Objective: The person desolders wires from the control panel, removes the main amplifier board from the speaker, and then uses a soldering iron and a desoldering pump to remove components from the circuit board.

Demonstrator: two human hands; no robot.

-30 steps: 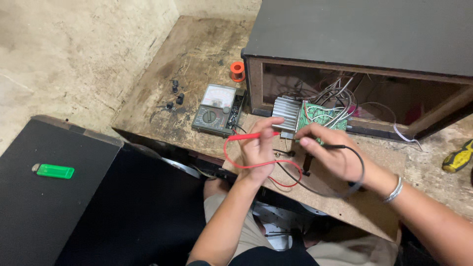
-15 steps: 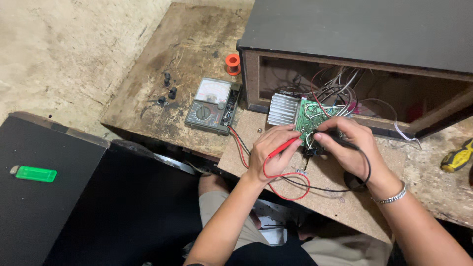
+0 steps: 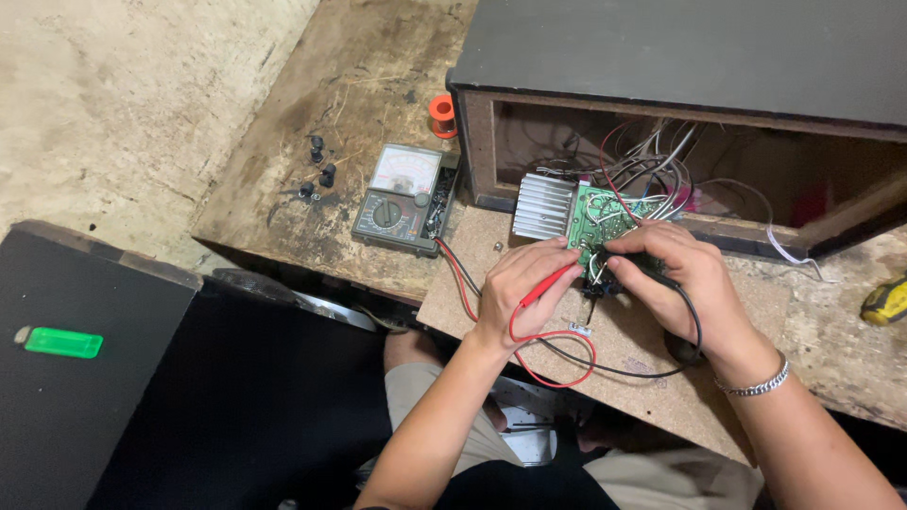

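Note:
My left hand [image 3: 522,288] grips a red test probe [image 3: 548,283], its tip against a green circuit board [image 3: 605,219]. My right hand [image 3: 682,280] holds a black test probe [image 3: 631,260] on the same board. Red and black leads [image 3: 557,364] loop over the bench to an analog multimeter [image 3: 402,198] at the left. A ribbed silver heat sink [image 3: 543,206] is fixed to the board's left side. Wires run from the board into an open dark wooden cabinet [image 3: 680,66].
A small orange spool [image 3: 442,115] and a few black knobs [image 3: 319,172] lie on the worn wooden bench [image 3: 312,104]. A yellow-handled screwdriver [image 3: 885,300] rests at the right edge. A green lighter [image 3: 62,342] lies on a black surface at lower left.
Both hands moved forward onto the circuit board with the probes. The view shifted closer to the cabinet.

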